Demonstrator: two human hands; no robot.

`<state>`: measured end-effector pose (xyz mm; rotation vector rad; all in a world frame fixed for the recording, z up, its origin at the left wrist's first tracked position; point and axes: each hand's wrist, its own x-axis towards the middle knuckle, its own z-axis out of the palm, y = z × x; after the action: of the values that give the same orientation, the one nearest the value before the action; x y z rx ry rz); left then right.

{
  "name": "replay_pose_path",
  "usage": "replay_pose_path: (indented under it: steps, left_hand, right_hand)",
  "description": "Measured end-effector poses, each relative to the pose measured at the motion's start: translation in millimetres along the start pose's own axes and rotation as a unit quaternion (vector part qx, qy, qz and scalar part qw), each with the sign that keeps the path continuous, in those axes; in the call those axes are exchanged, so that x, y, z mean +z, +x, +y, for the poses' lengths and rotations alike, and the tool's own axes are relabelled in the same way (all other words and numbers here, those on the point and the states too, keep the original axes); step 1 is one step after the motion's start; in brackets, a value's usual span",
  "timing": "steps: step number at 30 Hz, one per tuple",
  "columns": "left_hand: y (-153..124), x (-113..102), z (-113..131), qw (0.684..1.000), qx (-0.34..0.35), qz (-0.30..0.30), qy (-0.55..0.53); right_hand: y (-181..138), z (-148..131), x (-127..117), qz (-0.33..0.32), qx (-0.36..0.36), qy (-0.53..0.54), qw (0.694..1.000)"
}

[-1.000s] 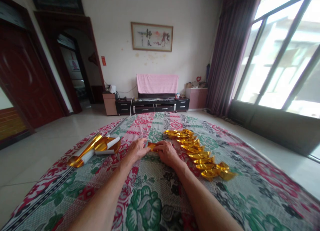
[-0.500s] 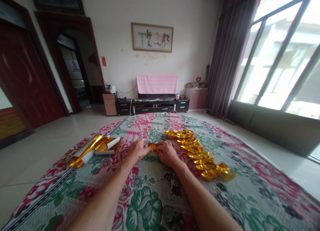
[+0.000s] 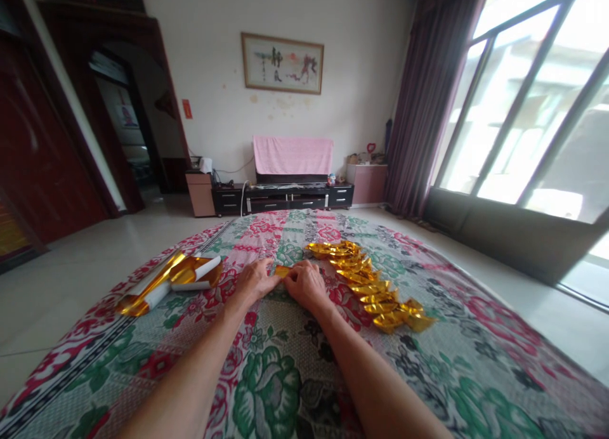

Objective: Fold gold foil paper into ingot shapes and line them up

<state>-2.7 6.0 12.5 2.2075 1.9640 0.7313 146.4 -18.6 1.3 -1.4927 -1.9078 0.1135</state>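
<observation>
A small piece of gold foil paper lies between my hands on the flowered tablecloth. My left hand holds its left end, thumb reaching toward the paper. My right hand is closed over its right side, fingers bent down and covering much of it. Right of my right hand, a row of folded gold foil ingots runs toward me, overlapping one another. To the left lie curled sheets of gold foil paper with white backs, partly rolled up.
The round table's edge curves around the far side. Beyond it stands a low black TV cabinet, with a pink cloth over the screen. A purple curtain and large windows are on the right, doorways on the left.
My right hand has drawn closer to the left hand, and less of the gold paper shows between them. The whole view has shifted slightly.
</observation>
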Motion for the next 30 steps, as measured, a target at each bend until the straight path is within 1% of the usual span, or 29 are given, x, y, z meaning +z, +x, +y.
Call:
replay_pose_path:
  steps: [2, 6, 13, 16, 21, 26, 30]
  left_hand:
    - [0, 0, 0, 1.000, 0.002, -0.002, 0.007]
    - [-1, -2, 0, 1.000, -0.003, -0.010, 0.011]
    - [0, -4, 0, 0.999, -0.025, -0.030, 0.007]
    - [-1, -6, 1, 0.999, -0.025, -0.031, 0.002]
    - [-2, -6, 1, 0.999, -0.020, -0.026, 0.002]
    - [-1, -4, 0, 0.999, -0.025, -0.021, -0.005]
    - [-3, -6, 1, 1.000, -0.019, -0.019, -0.007]
  right_hand:
    - [2, -1, -1, -0.004, -0.001, -0.003, 1.000]
    - [7, 3, -2, -0.027, -0.033, 0.006, 0.999]
    - [14, 18, -7, -0.077, -0.071, 0.061, 0.993]
    - [13, 20, -14, -0.081, -0.101, 0.079, 0.989]
    - [11, 23, -22, -0.078, -0.085, 0.086, 0.990]
    - [12, 32, -22, -0.073, -0.045, 0.091, 0.992]
    - [11, 34, -20, -0.059, -0.015, 0.125, 0.990]
